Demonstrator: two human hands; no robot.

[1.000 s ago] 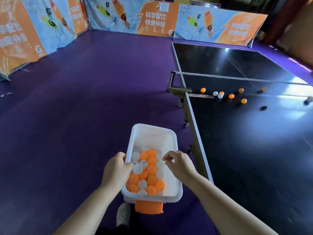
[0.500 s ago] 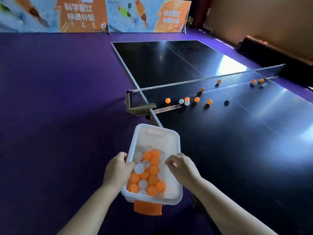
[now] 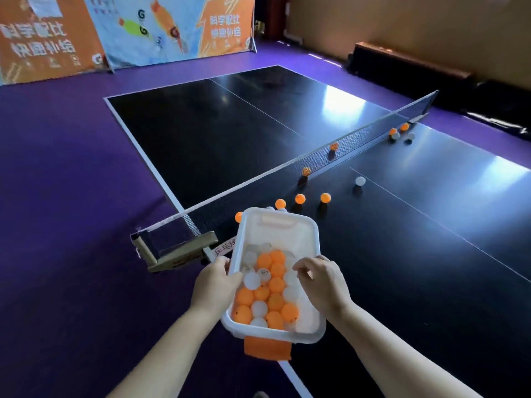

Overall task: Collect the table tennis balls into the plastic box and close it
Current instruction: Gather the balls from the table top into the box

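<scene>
A white rectangular plastic box (image 3: 311, 331) is held in the air between both hands, over the near edge of the black table tennis bench (image 3: 431, 254). The left hand (image 3: 214, 291) is closed on the left long rim, thumb over the lip; its fingers (image 3: 227, 264) are pressed together against the outer wall. The right hand (image 3: 323, 285) is set on the right rim, its fingers (image 3: 304, 267) curled and pinching the lip, fingertips reaching just inside the box. Between the two sets of fingers, a heap of orange and white table tennis balls (image 3: 268, 294) fills the near half of the box; the half beyond the fingers is bare. An orange tab (image 3: 267, 349), possibly a latch, hangs below the near rim. No lid is seen.

Ahead of the fingers, loose balls remain on the bench along the black net (image 3: 316, 160): a near cluster of orange balls (image 3: 300, 198) just beyond the box's far rim, one white ball (image 3: 360, 181) further right, and a far group (image 3: 398, 133) at the net's other end. The task is judged partly done.

The step in hand is judged to be carrying the box to the near cluster. It is advised that the box be kept level, since the heap sits toward the near wall, and that it be set down just beside the cluster before either hand is freed. Balls against the net should be picked singly to avoid rolling them off.
</scene>
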